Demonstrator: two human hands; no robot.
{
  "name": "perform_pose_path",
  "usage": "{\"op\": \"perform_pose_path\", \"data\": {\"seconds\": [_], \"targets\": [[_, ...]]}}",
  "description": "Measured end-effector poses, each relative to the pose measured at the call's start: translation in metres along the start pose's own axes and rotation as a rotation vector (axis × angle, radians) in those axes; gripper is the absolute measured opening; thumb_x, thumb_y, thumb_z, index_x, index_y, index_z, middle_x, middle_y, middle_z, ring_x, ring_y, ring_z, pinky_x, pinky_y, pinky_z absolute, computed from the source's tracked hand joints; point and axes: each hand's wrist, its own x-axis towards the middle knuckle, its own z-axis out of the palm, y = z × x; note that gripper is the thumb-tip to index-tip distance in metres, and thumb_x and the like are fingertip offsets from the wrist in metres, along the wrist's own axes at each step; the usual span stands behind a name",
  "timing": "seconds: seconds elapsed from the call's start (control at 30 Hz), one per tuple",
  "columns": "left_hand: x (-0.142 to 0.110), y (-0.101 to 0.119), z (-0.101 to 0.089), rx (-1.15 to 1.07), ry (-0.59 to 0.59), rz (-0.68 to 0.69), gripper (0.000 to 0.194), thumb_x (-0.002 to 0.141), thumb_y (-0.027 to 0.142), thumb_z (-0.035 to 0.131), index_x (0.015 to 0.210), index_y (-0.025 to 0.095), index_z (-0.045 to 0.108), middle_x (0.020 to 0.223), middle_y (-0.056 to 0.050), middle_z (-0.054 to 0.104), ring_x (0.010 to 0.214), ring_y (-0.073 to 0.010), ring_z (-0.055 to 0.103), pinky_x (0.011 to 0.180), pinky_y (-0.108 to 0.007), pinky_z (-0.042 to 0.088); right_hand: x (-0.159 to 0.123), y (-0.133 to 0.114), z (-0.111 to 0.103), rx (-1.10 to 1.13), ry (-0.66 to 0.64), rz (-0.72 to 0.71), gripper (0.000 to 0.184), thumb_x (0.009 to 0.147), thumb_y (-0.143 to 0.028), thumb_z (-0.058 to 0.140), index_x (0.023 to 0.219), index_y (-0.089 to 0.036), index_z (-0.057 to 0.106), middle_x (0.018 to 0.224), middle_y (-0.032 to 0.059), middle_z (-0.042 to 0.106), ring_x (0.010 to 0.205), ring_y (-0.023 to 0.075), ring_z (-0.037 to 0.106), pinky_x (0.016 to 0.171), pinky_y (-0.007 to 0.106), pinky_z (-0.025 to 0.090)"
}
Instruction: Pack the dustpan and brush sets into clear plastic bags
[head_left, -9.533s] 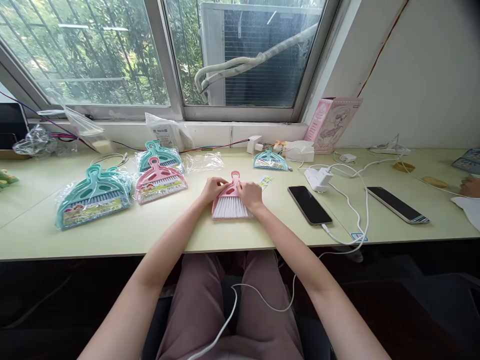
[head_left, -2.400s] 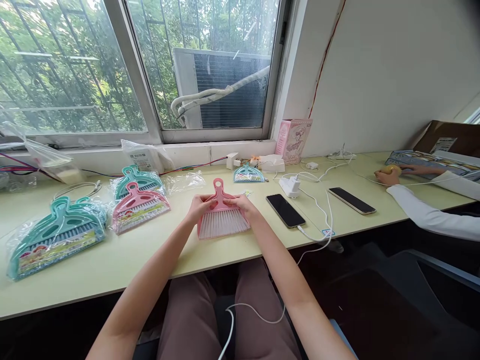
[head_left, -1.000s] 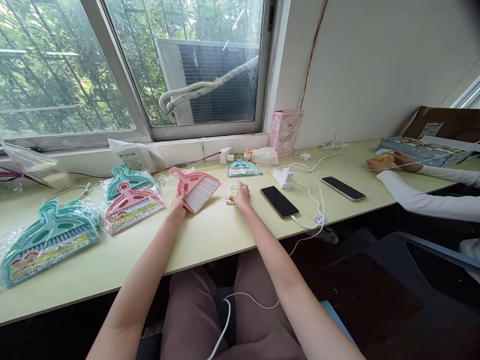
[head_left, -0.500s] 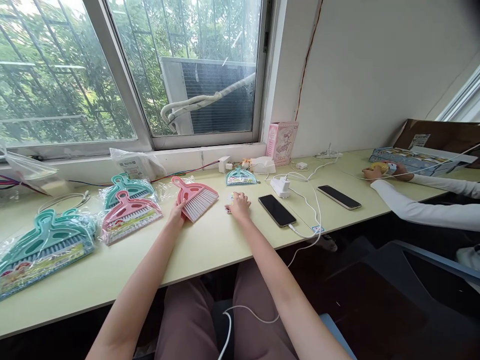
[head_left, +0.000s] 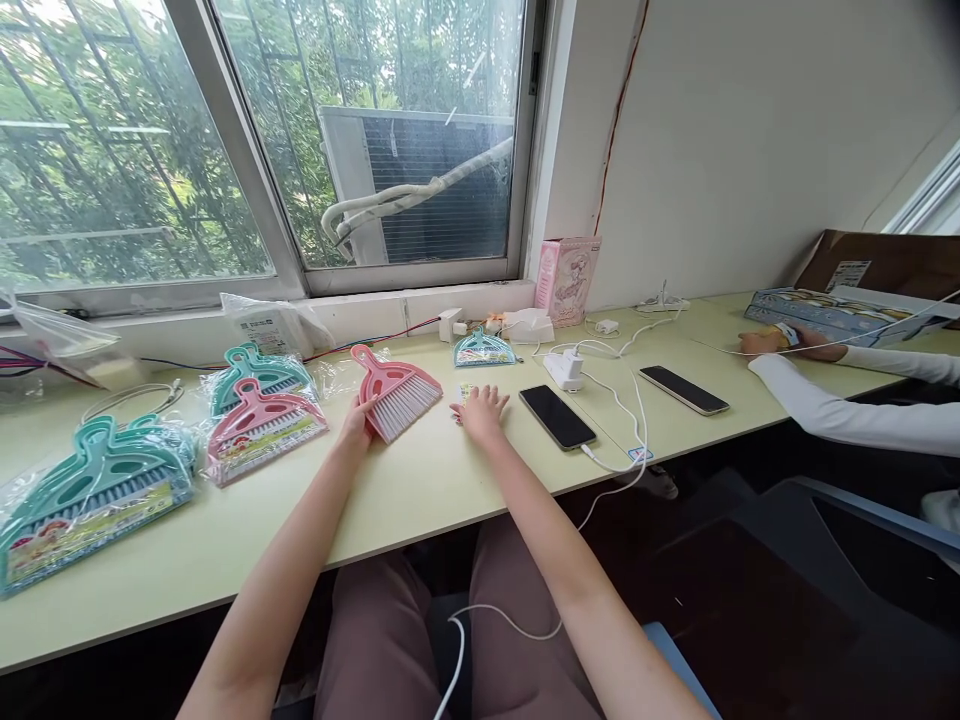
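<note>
My left hand (head_left: 358,422) grips the left edge of a pink dustpan and brush set (head_left: 390,385), unwrapped, with white bristles facing me. It leans a little above the table (head_left: 420,490). To the right, my right hand (head_left: 482,412) lies on the table with its fingers spread, over a small printed piece (head_left: 465,392) that it mostly covers. Left of my hands lie bagged sets: a pink one (head_left: 262,425), a teal one (head_left: 251,365) behind it and teal ones (head_left: 101,480) at the far left. A small teal set (head_left: 484,348) lies beyond my right hand.
Two phones (head_left: 556,418) (head_left: 684,390) lie to the right, among white cables and a charger (head_left: 564,370). A pink box (head_left: 568,280) stands by the wall. Farther right, a co-worker's hands (head_left: 780,342) work beside a blue box (head_left: 847,315).
My right hand's fingers have spread from a more curled pose over the small printed piece. My left hand keeps the pink set nearly still. The view has shifted slightly.
</note>
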Motion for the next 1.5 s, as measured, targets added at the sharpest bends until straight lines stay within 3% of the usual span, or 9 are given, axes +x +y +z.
{"op": "perform_pose_path", "data": {"seconds": [0.07,0.17,0.37,0.53,0.7,0.87,1.13,1.37,1.5], "targets": [[0.001,0.000,0.000,0.012,-0.016,0.007,0.035,0.079,0.008,0.066,0.110,0.024,0.064,0.102,-0.003,0.071,0.082,-0.0150,0.069,0.084,-0.031,0.059,-0.001,0.000,-0.003,-0.026,-0.064,-0.008,0.051,0.098,-0.042,0.055,0.139,-0.011,0.054,0.151,0.0280,0.043,0.144,0.0388,0.032,0.112,0.055,0.026],[0.001,-0.001,-0.001,0.026,-0.021,0.005,0.036,0.078,0.008,0.066,0.111,0.024,0.064,0.101,-0.003,0.071,0.082,-0.0156,0.069,0.085,-0.032,0.058,-0.002,-0.001,-0.004,-0.009,-0.144,-0.210,0.036,0.101,-0.020,0.044,0.133,-0.020,0.059,0.144,0.0170,0.054,0.134,0.0282,0.047,0.106,0.042,0.034],[0.000,0.000,0.000,0.043,0.012,-0.019,0.038,0.078,0.011,0.068,0.113,0.025,0.064,0.102,-0.003,0.072,0.085,-0.0170,0.070,0.084,-0.032,0.059,-0.009,-0.007,0.000,-0.010,-0.176,-0.404,0.059,0.090,0.003,0.038,0.138,-0.027,0.055,0.148,0.0089,0.050,0.133,0.0236,0.043,0.102,0.039,0.034],[-0.002,0.001,0.002,0.052,0.003,-0.012,0.039,0.079,0.011,0.067,0.115,0.025,0.064,0.104,-0.003,0.072,0.087,-0.0171,0.070,0.085,-0.032,0.058,-0.009,-0.007,-0.002,-0.006,0.050,-0.184,0.039,0.102,-0.025,0.040,0.137,-0.021,0.055,0.150,0.0177,0.045,0.133,0.0312,0.036,0.104,0.049,0.032],[-0.002,0.000,0.002,0.059,0.007,-0.022,0.037,0.080,0.011,0.066,0.115,0.022,0.063,0.104,-0.004,0.072,0.084,-0.0164,0.069,0.085,-0.032,0.058,-0.003,0.002,-0.011,-0.002,0.095,0.021,0.055,0.099,-0.055,0.045,0.121,-0.010,0.067,0.133,0.0281,0.054,0.128,0.0380,0.040,0.102,0.055,0.031],[0.000,-0.001,0.002,0.045,-0.012,-0.019,0.038,0.077,0.009,0.068,0.112,0.023,0.066,0.104,-0.004,0.072,0.089,-0.0180,0.070,0.087,-0.033,0.058,0.001,0.005,-0.006,-0.002,-0.021,-0.032,0.045,0.092,-0.044,0.064,0.125,-0.013,0.065,0.136,0.0230,0.055,0.131,0.0345,0.041,0.104,0.052,0.034],[-0.002,-0.001,0.003,0.036,-0.049,-0.008,0.037,0.078,0.008,0.067,0.112,0.022,0.066,0.107,-0.004,0.073,0.092,-0.0172,0.070,0.088,-0.031,0.059,0.010,0.008,0.000,0.143,-0.125,-0.038,0.028,0.090,-0.018,0.064,0.116,-0.026,0.069,0.135,0.0097,0.056,0.126,0.0248,0.050,0.094,0.036,0.042],[0.001,-0.004,0.002,0.029,-0.011,-0.017,0.037,0.077,0.010,0.068,0.111,0.023,0.065,0.102,-0.004,0.072,0.086,-0.0171,0.070,0.086,-0.033,0.060,-0.003,-0.002,-0.008,-0.016,-0.054,-0.034,0.039,0.091,-0.045,0.067,0.117,-0.016,0.070,0.135,0.0182,0.054,0.128,0.0317,0.042,0.098,0.044,0.036],[0.002,-0.004,0.001,0.034,0.001,-0.012,0.036,0.078,0.011,0.067,0.112,0.022,0.065,0.103,-0.005,0.072,0.088,-0.0189,0.070,0.087,-0.035,0.059,0.000,0.004,-0.012,-0.023,-0.052,-0.024,0.039,0.086,-0.042,0.074,0.116,-0.018,0.070,0.138,0.0164,0.051,0.129,0.0293,0.040,0.100,0.044,0.031]]}}
